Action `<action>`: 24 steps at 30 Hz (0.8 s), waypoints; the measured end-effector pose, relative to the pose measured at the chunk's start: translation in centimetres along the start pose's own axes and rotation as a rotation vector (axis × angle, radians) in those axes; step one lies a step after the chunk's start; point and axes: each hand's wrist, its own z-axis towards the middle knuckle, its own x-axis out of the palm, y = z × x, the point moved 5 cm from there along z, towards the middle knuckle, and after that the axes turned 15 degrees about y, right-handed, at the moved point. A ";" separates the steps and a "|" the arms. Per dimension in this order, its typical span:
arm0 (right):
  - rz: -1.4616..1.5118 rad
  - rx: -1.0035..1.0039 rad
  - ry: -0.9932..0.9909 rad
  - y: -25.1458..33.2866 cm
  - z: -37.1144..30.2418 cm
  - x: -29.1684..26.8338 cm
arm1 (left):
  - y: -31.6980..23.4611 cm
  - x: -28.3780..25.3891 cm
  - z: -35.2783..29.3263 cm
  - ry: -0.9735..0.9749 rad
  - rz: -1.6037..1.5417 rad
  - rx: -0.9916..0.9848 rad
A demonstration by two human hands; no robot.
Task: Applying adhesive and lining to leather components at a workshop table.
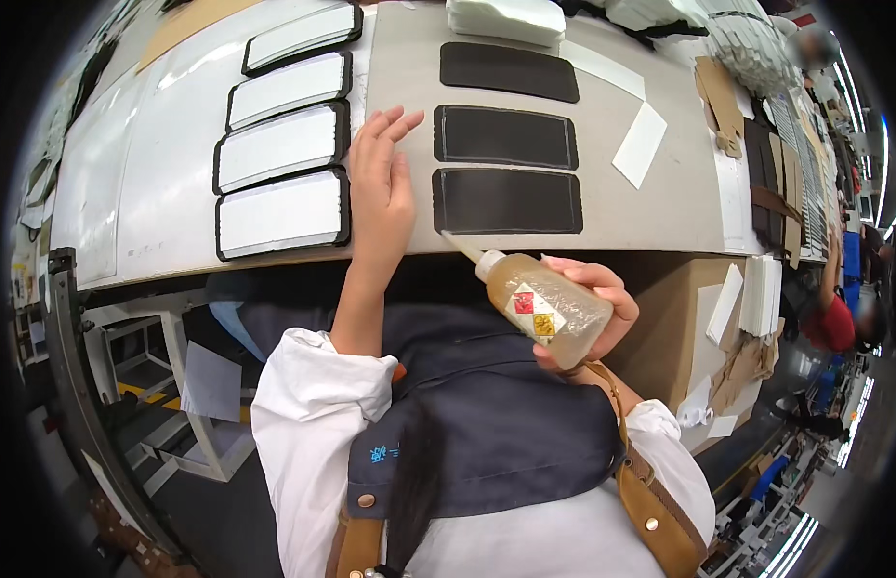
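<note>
Presently in my right grip: one squeeze bottle, clasped around its body, tilted, in the middle of the frame below the front edge of the desk.
Nozzle: one, pointing up and left, its tip at the lower left corner of the nearest of the bare panels; whether it touches, I cannot tell.
My left grip: holding nothing, palm and fingers loosely spread, upper centre-left of the frame, between the two columns of panels; I cannot tell whether it rests on anything.
Covered panels: four, in a column at upper left, each with a white sheet and a black border showing; these I judge further along.
Bare black ones: three, in a column at upper centre, with no white sheet on any.
Progress: by my reading, four of seven covered and three left.
Loose white strips: two, upper right, beside the bare column.
White pile: one, at the top edge; I cannot count its layers.
</note>
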 end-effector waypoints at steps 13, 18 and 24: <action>-0.562 0.413 -0.879 -3.8 -4.1 -24.1 | -0.5 -0.3 0.2 -0.020 0.016 0.005; -1.003 0.925 -0.736 -7.6 -11.1 -33.7 | -0.8 -0.6 0.3 -0.026 0.024 0.012; -0.960 0.309 -0.403 -3.4 7.9 -18.4 | -0.5 -0.5 -0.1 -0.012 0.054 -0.019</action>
